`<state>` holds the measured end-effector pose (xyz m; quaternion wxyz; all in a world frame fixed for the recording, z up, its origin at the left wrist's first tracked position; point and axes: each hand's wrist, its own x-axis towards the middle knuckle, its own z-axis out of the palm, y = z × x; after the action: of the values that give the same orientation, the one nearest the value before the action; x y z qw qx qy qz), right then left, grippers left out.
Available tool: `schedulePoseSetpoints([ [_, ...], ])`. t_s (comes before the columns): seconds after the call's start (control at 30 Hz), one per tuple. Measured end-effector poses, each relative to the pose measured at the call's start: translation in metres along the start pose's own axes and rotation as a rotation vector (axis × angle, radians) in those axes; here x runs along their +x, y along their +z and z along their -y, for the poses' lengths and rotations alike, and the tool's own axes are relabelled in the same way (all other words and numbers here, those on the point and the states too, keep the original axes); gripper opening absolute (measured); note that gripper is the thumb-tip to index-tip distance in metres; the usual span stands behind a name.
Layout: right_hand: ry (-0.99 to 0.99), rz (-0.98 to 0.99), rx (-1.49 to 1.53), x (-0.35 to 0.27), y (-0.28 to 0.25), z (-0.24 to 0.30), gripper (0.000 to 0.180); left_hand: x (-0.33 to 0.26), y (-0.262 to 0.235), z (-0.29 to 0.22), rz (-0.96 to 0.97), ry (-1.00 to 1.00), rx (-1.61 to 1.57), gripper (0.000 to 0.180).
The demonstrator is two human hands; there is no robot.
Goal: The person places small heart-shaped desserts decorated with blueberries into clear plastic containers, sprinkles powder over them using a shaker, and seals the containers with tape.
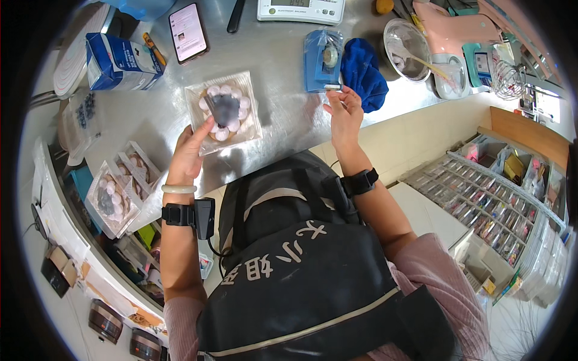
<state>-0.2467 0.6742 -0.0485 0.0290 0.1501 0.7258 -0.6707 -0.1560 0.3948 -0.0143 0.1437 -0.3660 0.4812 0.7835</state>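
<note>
My left hand (189, 150) grips the near left corner of a clear plastic box (253, 129), thumb on top. Inside the box sits a round tart (221, 133) ringed with pale pink piped dollops, with a dark blue-grey middle. A blue tape dispenser (317, 60) stands to the right, holding a roll of tape (330, 56). At its cutting edge, my right hand (346, 120) has thumb and forefinger pinched together on the tape end, which is mostly hidden by the fingers.
Beside the dispenser lies a blue cloth (363, 75). Farther back are a digital scale (300, 13), a phone (188, 33) and a steel bowl (397, 33) with a spatula. At left stand a blue-and-white carton (120, 63) and more boxed tarts (111, 201). A pink mixer (448, 29) stands at right.
</note>
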Motion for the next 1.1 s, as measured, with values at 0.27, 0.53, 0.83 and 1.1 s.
schedulePoseSetpoints([
  [0.27,-0.034,-0.050,-0.401,0.005,-0.009,-0.028,0.014,-0.029,0.016,-0.055,-0.042,0.136,-0.298,0.041],
  [0.53,-0.263,0.568,0.195,-0.061,0.054,0.112,0.041,-0.063,0.052,-0.099,-0.144,0.190,-0.351,0.039],
  [0.83,-0.376,0.515,0.423,-0.071,0.079,0.127,0.028,-0.092,0.078,-0.111,-0.143,0.245,-0.286,0.037],
  [1.1,-0.185,0.455,0.492,-0.068,0.079,0.131,0.035,-0.103,0.084,-0.110,-0.052,0.273,-0.280,0.036],
])
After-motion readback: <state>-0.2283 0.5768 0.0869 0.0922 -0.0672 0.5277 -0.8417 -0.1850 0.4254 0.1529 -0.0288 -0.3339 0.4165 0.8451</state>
